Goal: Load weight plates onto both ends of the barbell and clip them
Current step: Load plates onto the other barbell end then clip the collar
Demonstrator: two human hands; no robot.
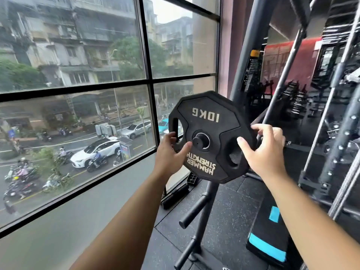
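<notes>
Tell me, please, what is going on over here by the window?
A person holds a black 10 kg weight plate with both hands: the left hand grips its left edge through a cut-out, and the right hand grips its right edge. A black stub pokes through the plate's centre hole. Whether that is the barbell's end or a peg of the plate stand below cannot be told. The stand's lower pegs are bare, and no clip shows.

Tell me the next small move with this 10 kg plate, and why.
Probably slide the 10 kg plate further onto the barbell sleeve: only the sleeve's tip pokes through the centre hole, and the left hand and right hand both hold the plate at its sides, placed to push.
</notes>
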